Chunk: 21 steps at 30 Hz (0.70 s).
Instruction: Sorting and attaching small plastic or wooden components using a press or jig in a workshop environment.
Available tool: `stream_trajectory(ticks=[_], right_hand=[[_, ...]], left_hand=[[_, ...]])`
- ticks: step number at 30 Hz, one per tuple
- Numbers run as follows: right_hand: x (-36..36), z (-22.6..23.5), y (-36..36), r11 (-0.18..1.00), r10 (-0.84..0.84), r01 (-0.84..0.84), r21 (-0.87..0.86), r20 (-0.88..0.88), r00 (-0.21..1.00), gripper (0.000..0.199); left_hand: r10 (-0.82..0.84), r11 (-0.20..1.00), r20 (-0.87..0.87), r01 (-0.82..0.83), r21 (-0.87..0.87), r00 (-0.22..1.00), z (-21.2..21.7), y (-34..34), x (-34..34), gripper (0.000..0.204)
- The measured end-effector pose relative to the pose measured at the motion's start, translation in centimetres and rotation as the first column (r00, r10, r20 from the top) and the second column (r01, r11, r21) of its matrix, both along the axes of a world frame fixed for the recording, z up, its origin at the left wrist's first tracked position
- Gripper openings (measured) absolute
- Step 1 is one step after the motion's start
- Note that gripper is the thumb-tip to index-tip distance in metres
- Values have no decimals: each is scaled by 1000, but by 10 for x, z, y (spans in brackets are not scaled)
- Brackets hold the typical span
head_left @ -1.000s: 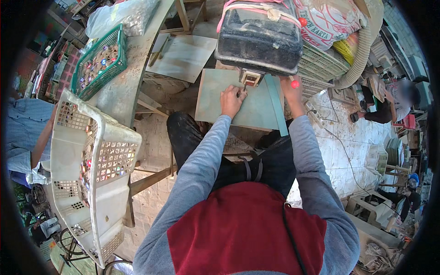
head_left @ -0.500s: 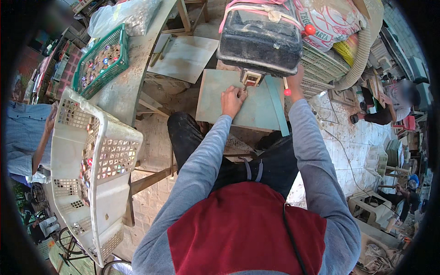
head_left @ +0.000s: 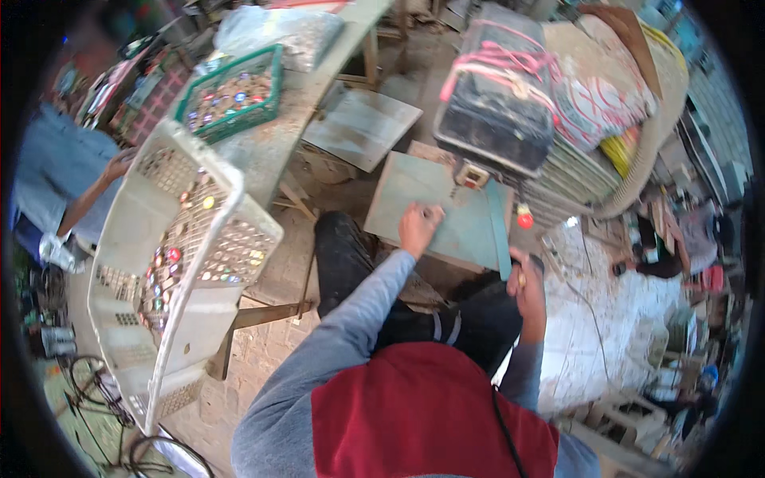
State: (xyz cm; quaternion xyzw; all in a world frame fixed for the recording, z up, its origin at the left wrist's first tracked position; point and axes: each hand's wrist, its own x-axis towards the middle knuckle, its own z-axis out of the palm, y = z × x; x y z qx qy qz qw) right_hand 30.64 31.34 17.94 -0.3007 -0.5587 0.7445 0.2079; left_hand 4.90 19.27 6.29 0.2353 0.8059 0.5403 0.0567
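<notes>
Left fingers [head_left: 415,214] over board [head_left: 401,183], right fingers [head_left: 532,277] beside

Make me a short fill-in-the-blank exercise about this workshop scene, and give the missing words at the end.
1. The hand over the greenish board is the person's ____ one.
2. The small ball just past the board's right edge is coloured ____.
3. The large basket at the left is whitish, while the smaller basket on the table is coloured ____.

Missing words: left; red; green.
</notes>
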Motion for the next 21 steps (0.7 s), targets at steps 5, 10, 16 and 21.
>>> stream_trajectory(ticks=[5, 10, 16, 21], right_hand=[[13, -37, -31, 979, -27, 43, -201, 81, 996, 40], [-4, -50, -46, 958, 10, 21, -286, 104, 995, 33], [-27, -57, -66, 865, 56, -71, -496, -44, 997, 31], [-45, -46, -80, 855, -28, 12, -518, -24, 999, 34]], left_hand=[[-17, 901, 656, -273, 338, 755, 61, -31, -1, 41], [-497, 197, 387, -334, 922, 777, 201, -45, -139, 30], [-601, 213, 354, -284, 935, 717, 253, -66, -160, 33], [-396, 871, 456, 168, 463, 797, 163, -69, -42, 31]])
